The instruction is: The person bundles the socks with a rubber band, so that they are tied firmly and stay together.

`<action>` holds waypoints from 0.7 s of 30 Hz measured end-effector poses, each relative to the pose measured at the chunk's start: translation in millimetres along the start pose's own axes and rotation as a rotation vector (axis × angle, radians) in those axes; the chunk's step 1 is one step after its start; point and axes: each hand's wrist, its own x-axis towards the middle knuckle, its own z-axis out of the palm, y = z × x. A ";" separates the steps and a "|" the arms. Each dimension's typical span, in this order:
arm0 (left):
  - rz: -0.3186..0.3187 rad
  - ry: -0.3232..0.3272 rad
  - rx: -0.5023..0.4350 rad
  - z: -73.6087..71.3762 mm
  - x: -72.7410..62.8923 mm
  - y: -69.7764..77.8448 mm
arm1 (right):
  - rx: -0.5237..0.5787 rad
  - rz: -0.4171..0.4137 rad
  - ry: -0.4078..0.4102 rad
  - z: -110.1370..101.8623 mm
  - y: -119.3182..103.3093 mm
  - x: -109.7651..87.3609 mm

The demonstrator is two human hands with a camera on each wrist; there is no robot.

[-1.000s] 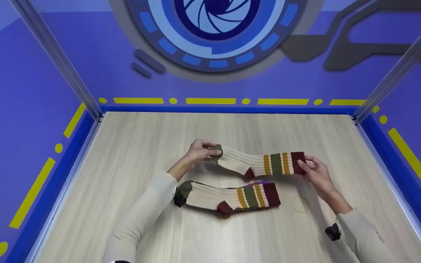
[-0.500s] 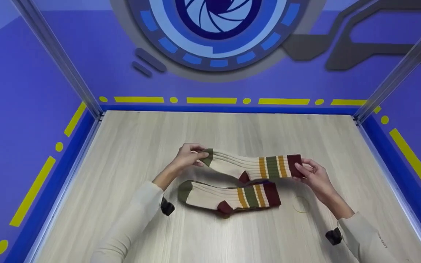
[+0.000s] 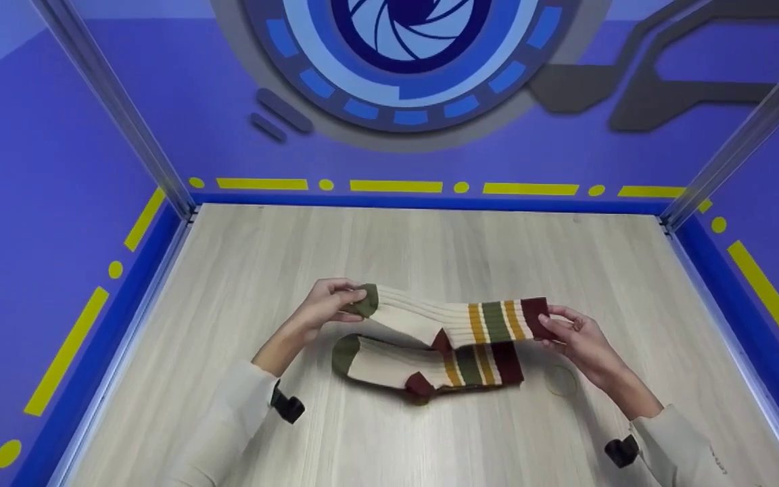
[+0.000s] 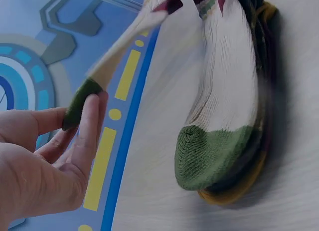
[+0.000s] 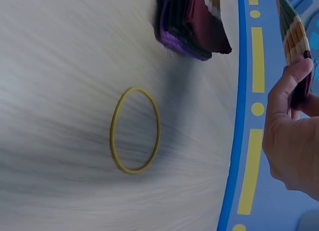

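A cream ribbed sock (image 3: 416,314) with green toe, maroon heel and cuff, and mustard and green stripes is stretched level between both hands, raised above the table. My left hand (image 3: 318,308) pinches its green toe; in the left wrist view thumb and fingers close on that toe (image 4: 82,102). At the other end, my right hand (image 3: 582,341) pinches the maroon cuff (image 5: 300,86). Just below lies a stack of socks (image 3: 379,368), topped by a matching striped one and partly covered by the held sock. Darker, purple and mustard layers show under it in the wrist views.
A thin yellow rubber band (image 5: 113,133) lies on the wooden table (image 3: 389,439), right of the stack's cuff end. Blue printed panels (image 3: 403,162) wall the table at the back and both sides, with metal posts at the corners.
Both hands have brought the held sock toward the person and to the left, so it now overlaps the upper edge of the stack. The stack and rubber band stay put.
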 end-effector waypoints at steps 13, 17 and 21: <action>-0.124 -0.066 0.124 -42.5 -53.5 -30.0 | -0.091 0.096 -0.350 17.9 39.4 -0.6; -0.120 -0.089 0.197 -41.8 -48.0 -45.1 | -0.207 0.089 -0.283 16.7 48.2 -4.1; -0.096 -0.074 0.237 -33.4 -38.6 -52.3 | -0.337 0.057 -0.201 12.0 46.1 -6.4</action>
